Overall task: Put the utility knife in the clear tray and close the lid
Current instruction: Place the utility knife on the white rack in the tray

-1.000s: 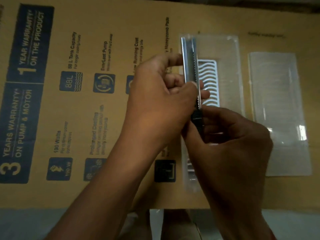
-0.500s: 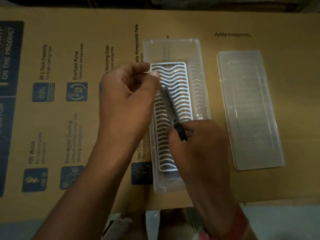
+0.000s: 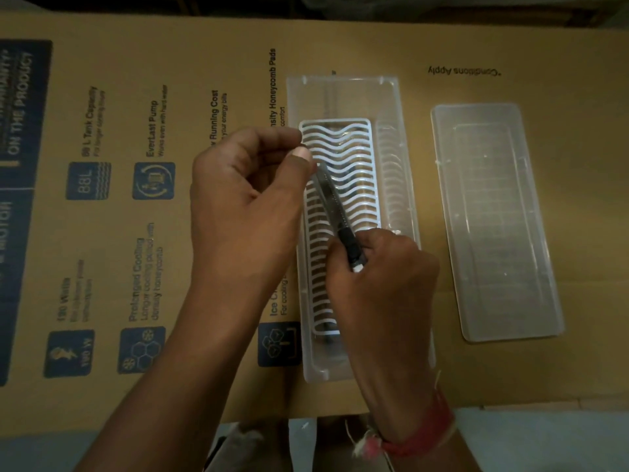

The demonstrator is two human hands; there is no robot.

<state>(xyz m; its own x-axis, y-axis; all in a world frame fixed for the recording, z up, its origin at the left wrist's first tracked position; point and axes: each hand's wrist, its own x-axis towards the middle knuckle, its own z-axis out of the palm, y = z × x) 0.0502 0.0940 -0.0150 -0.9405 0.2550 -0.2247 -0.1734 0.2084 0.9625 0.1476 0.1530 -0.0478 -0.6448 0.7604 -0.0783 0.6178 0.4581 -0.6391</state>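
Note:
A slim metal utility knife [image 3: 335, 204] with a black end lies slanted just above the white wavy grid [image 3: 347, 158] inside the clear tray [image 3: 340, 93]. My left hand [image 3: 252, 202] pinches the knife's far tip between thumb and fingers. My right hand [image 3: 384, 284] grips its black near end over the tray's middle. The clear lid [image 3: 493, 216] lies flat on the cardboard to the right of the tray, apart from it. Whether the knife touches the grid I cannot tell.
Everything rests on a large printed cardboard sheet [image 3: 170, 80] with blue icons and text on the left. Its near edge runs below my wrists. A red thread band [image 3: 418, 434] circles my right wrist.
The knife went from upright in front of the camera to slanted low over the tray's grid. Both hands came down with it. The view shifted, bringing tray and lid leftward.

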